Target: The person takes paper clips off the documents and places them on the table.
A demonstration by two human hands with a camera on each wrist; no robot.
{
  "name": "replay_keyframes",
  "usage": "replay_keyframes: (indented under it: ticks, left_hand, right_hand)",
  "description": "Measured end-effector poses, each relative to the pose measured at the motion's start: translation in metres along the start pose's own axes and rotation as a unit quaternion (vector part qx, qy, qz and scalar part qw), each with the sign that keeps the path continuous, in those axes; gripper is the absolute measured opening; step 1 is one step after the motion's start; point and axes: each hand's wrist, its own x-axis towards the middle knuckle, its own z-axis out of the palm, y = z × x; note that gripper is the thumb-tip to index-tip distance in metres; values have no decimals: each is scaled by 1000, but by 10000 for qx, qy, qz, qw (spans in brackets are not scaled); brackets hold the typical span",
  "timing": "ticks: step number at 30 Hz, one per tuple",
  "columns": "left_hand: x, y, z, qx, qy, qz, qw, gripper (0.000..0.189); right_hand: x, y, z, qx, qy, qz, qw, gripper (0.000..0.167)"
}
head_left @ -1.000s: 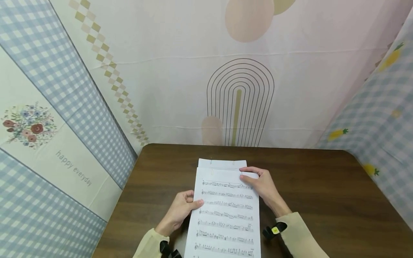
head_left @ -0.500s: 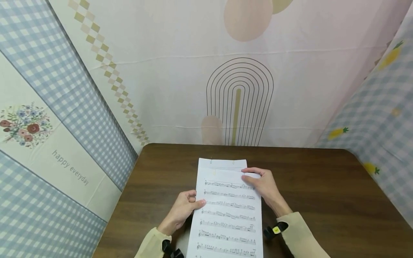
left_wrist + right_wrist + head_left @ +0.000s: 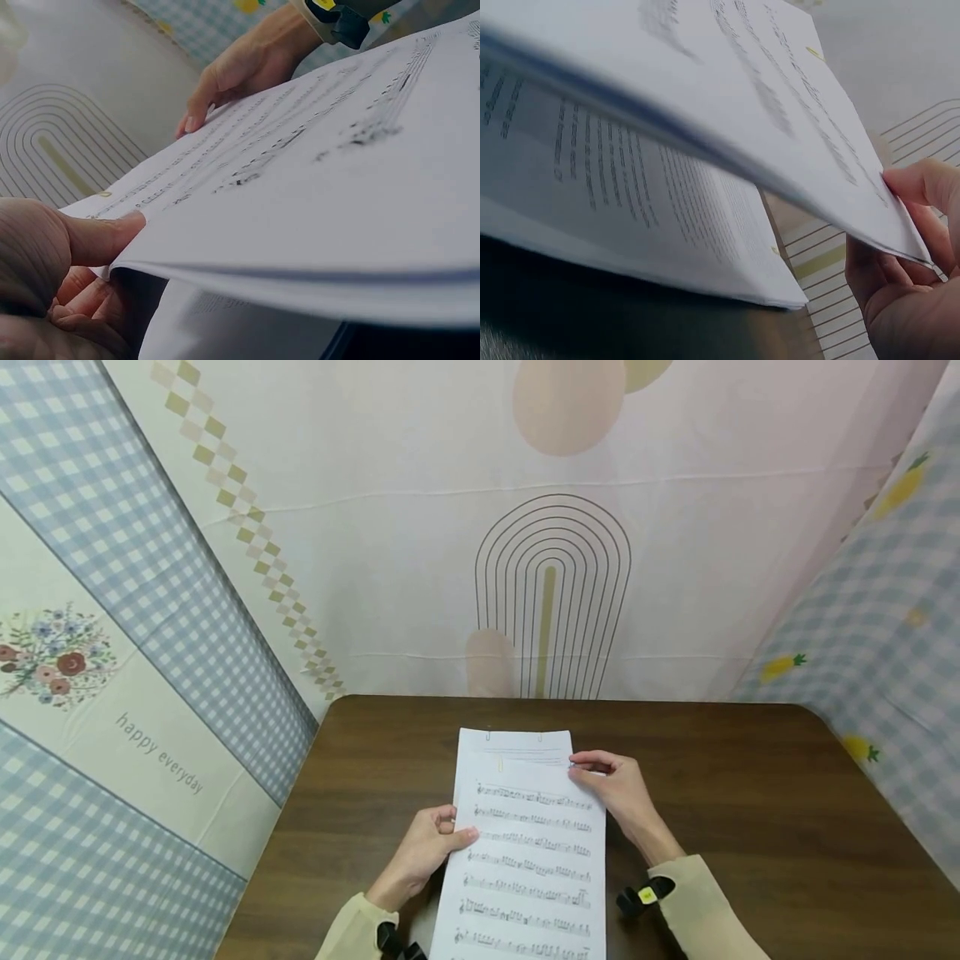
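Note:
A stack of printed sheet music [image 3: 528, 864] is held up at a tilt, with a yellow paper clip [image 3: 501, 764] at its top edge. My left hand [image 3: 422, 852] grips its left edge, thumb [image 3: 105, 236] on top and fingers curled beneath. Near the top right corner, my right hand [image 3: 618, 785] pinches the stack between thumb and fingers, and a small bluish bit shows at the fingertips. Under the music lies a second stack of text pages [image 3: 697, 217]. Its top edge sticks out beyond the music, carrying a bluish paper clip [image 3: 488, 737] and a yellowish paper clip [image 3: 540, 737].
The brown wooden table [image 3: 720, 793] extends to both sides of the papers. Behind it hangs a pale patterned cloth [image 3: 405, 577], with blue checked cloths at the left and right. Each wrist wears a black strap [image 3: 647, 895].
The music's top edge has slid slightly down and rightward, baring more of the text pages behind it. My right hand has shifted a little right and down; the left hand keeps its grip.

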Motion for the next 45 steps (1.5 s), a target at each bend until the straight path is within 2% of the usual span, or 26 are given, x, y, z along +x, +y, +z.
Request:
replay_keyframes:
  ticks: [8,15,19,24,29,33,39,45]
  left_hand:
    - [-3,-2,-7,103,144,-22,9998,31]
    - [-2,2,-18,281,376,-10,9989,28]
    - [-2,2,-21,355,403,-80,9985,30]
    - [-2,2,-22,360,403,-77,9985,31]
    - [-1,2,-23,368,439,-75,9983,30]
    - [0,2,-22,371,480,-89,9981,30]
    - [0,2,-21,355,489,-90,9981,29]
    - [1,2,-20,386,521,-103,9978,30]
  right_hand:
    - [4,9,-16,36,173,80,9998,42]
    - [5,21,-30,473,135,243,9985,45]
    - [5,30,-35,323,90,423,9985,41]
    - [2,38,-38,-179,83,514,9985,32]
    - [2,41,-38,-905,107,437,9949,25]
    - [2,38,-38,-1570,110,280,9871,21]
    - [1,35,-37,-2413,78,160,9703,16]
    - [0,36,-37,-2638,45,119,9645,16]
